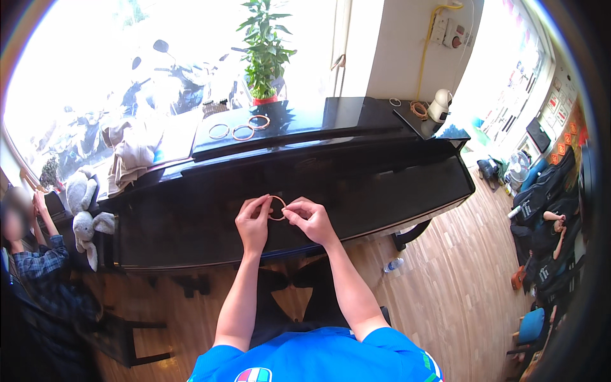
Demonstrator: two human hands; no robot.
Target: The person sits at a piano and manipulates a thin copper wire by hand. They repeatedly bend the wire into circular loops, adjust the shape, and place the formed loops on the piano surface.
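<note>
Between both hands I hold a thin copper-coloured ring that looks like coiled string (277, 218), just over the black upright piano (172, 223). My left hand (254, 219) pinches its left side between thumb and fingers. On its right side, the fingertips of my right hand (309, 219) are closed, their exact grip partly hidden. Farther back on the piano's top lie similar coils: a pale silvery one (219, 131), a copper-coloured one (242, 132) and another copper-coloured one (259, 121).
A potted plant (262, 57) stands behind the piano's top. At its right end are a white camera-like device (439, 105) and more coils (419, 110). Left are a grey plush rabbit (84, 223) and a person (41, 254). A bottle (393, 265) and black bags (544, 216) are right.
</note>
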